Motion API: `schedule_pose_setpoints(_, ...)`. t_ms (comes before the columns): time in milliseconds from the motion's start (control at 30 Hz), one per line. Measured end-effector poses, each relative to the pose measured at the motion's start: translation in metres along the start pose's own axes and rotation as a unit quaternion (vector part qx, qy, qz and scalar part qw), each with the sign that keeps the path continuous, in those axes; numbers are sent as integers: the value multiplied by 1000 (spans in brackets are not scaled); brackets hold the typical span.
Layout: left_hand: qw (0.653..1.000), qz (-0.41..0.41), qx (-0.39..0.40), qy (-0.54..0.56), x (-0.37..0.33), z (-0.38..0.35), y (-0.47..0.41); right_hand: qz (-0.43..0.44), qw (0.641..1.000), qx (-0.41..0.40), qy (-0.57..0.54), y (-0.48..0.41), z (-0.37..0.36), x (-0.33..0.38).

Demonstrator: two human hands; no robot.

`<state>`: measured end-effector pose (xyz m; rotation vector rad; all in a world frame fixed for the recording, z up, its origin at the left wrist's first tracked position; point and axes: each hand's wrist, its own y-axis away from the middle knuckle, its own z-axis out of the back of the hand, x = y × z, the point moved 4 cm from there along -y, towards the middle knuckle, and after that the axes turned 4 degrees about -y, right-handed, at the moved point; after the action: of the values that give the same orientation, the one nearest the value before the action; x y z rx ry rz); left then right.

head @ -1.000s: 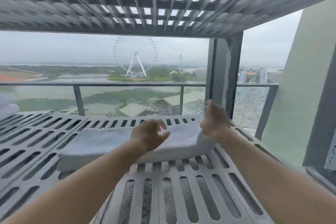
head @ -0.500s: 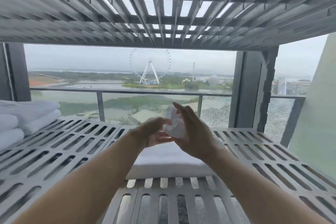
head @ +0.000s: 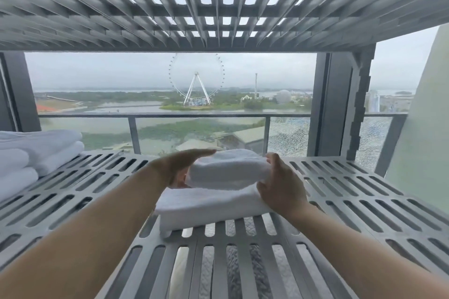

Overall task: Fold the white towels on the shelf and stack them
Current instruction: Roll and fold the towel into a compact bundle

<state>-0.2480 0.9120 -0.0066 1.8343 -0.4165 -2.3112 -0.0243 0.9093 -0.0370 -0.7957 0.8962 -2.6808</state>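
1. A stack of folded towels [head: 46, 150] is seen at the far left of the shelf [head: 352, 192]. That share of the task is judged to be done.
2. One towel [head: 213, 209] lies in the middle of the shelf, well apart from the stack, with its lower layers resting flat on the slats.
3. Its upper fold is raised just above the lower layers and is held at both ends.
4. The left hand [head: 179, 172] is closed on the left end of that fold. The fingers are laid across the top and the thumb seems to be tucked underneath, though motion blur leaves this unsure.
5. The right hand [head: 283, 193] is curled round the right end, where the raised fold meets the layers below.
6. The towel is already narrowed to a compact bundle, so this fold is judged to be one of its last.
7. The fold is not yet laid down and pressed flat, and the towel is not yet carried left and set on the stack.
8. No unfolded towel is seen elsewhere on the shelf.
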Motion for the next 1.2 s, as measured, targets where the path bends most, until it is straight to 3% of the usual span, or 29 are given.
schedule_pose_setpoints(167,991,-72,-114,-10,-4,15,1,16,997,-34,66,-2,-1,-4)
schedule_pose_setpoints(267,987,-78,-138,-30,3,19,8,24,997,-11,77,-5,-6,-8)
schedule_pose_setpoints(467,988,-37,-152,-3,38,24,14,96,992,34,-76,-1,-2,-13)
schedule_pose_setpoints(567,985,-42,-167,18,38,27,22,118,989,63,-68,-1,-2,-12)
schedule_pose_setpoints(733,981,-72,-176,-35,44,21,35,106,994,29,-28,4,-8,-6)
schedule_pose_setpoints(900,939,-79,-237,-235,58,20,44,110,993,31,-32,6,-5,-8)
schedule_pose_setpoints(1033,944,-83,-252,-194,59,9,47,89,994,49,-46,5,-4,-7)
schedule_pose_setpoints(1200,929,-165,-268,-195,60,-9,42,54,996,68,-29,4,-5,-2)
